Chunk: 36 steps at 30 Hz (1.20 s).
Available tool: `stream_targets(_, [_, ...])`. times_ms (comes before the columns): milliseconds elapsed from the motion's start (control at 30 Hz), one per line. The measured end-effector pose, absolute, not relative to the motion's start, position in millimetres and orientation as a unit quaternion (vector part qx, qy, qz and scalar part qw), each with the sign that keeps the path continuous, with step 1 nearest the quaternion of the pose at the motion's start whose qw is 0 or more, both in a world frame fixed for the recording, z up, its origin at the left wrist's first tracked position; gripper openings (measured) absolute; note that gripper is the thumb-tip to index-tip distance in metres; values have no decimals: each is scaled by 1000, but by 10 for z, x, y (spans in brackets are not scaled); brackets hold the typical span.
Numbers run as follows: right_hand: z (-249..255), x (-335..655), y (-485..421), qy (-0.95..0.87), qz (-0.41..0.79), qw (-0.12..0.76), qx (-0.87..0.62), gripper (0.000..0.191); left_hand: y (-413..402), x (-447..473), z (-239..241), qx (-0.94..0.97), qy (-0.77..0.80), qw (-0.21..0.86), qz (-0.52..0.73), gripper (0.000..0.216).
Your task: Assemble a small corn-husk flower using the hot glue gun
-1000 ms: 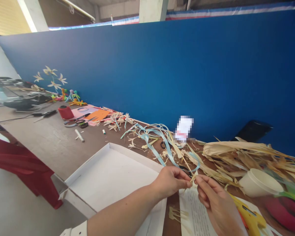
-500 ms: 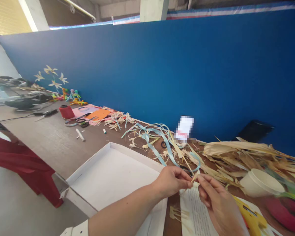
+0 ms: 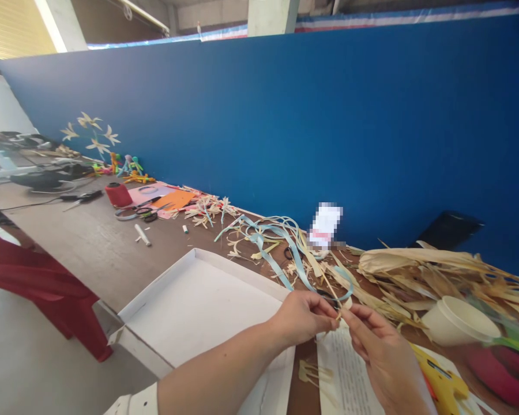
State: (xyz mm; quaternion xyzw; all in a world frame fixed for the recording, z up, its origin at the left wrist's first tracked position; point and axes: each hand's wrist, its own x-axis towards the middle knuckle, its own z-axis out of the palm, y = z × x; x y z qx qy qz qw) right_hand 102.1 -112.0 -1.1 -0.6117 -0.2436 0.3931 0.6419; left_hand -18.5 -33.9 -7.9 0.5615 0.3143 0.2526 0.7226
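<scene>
Just over the right edge of the white box lid (image 3: 199,305), my left hand (image 3: 303,318) pinches a small pale strip of dried husk (image 3: 339,314) between thumb and fingers. My right hand (image 3: 378,343) meets it from the other side, its thumb and forefinger closed on the same strip. Most of the strip is hidden by fingertips. Below the hands lies a printed sheet of paper (image 3: 343,369), with a small shredded husk scrap (image 3: 308,372) at its left edge. A yellow glue gun (image 3: 443,383) rests right of my right wrist.
Pale blue ribbon strips (image 3: 300,268) and husk shreds lie behind the hands. Dried husks (image 3: 415,262) and a cream cup (image 3: 458,323) are at right. Scissors (image 3: 149,214), a red thread spool (image 3: 118,195) and husk flowers (image 3: 97,135) are further left, along a blue partition (image 3: 259,132).
My right fingertips have shifted slightly left, closer to my left fingertips, and less of the husk strip shows between them. My left hand keeps its pinch.
</scene>
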Motion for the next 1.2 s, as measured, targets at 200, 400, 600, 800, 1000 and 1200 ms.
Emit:
stream_targets(200, [-58,1080,-1136,-250,386,634,-621,43,-365,-197,-52,553,301,737,247,32])
stream_targets(400, [-127,1111,-1141,-278,369,618,-636,42,-377,-174,-29,495,282,768,293,42])
stream_targets(600, [-153,1108,-1150,-300,361,608,-640,38,-374,-155,-40,482,289,771,299,33])
stream_targets(800, [-191,1134,-1138,-319,345,622,-627,31,-369,-144,-65,455,278,794,291,29])
stream_targets(1000, [-188,1147,-1132,-303,347,641,-614,29,-378,-166,-31,477,296,781,275,29])
stream_targets(1200, [-138,1103,-1125,-297,352,644,-611,29,-379,-185,-12,465,292,792,269,34])
